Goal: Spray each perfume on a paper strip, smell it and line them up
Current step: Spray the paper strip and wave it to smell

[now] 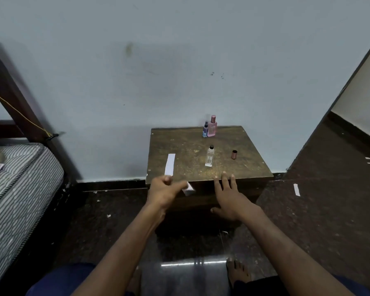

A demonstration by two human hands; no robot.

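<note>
Landmark taken: wooden side table (179,144) against the wall.

- Left hand (165,192), just off the table's near edge: fingers curled, pinching a small white paper strip (188,190); strip blurred, shape not clear. Judged ready for spraying or laying down.
- Right hand (229,195), at the near edge: fingers straight and spread, tips resting on the rim, holding nothing. Probably braced there before a reach to a bottle.
- Clear perfume bottle (209,157), mid-table, upright, uncapped. Copper cap (234,154) standing apart to its right; suggests this bottle is the one in use.
- Pink bottle (212,126) and blue bottle (205,129), side by side at the far edge, by the wall. Judged set aside or waiting.
- One white strip (170,164) flat at the left part of the top; likely first in the line.
</note>
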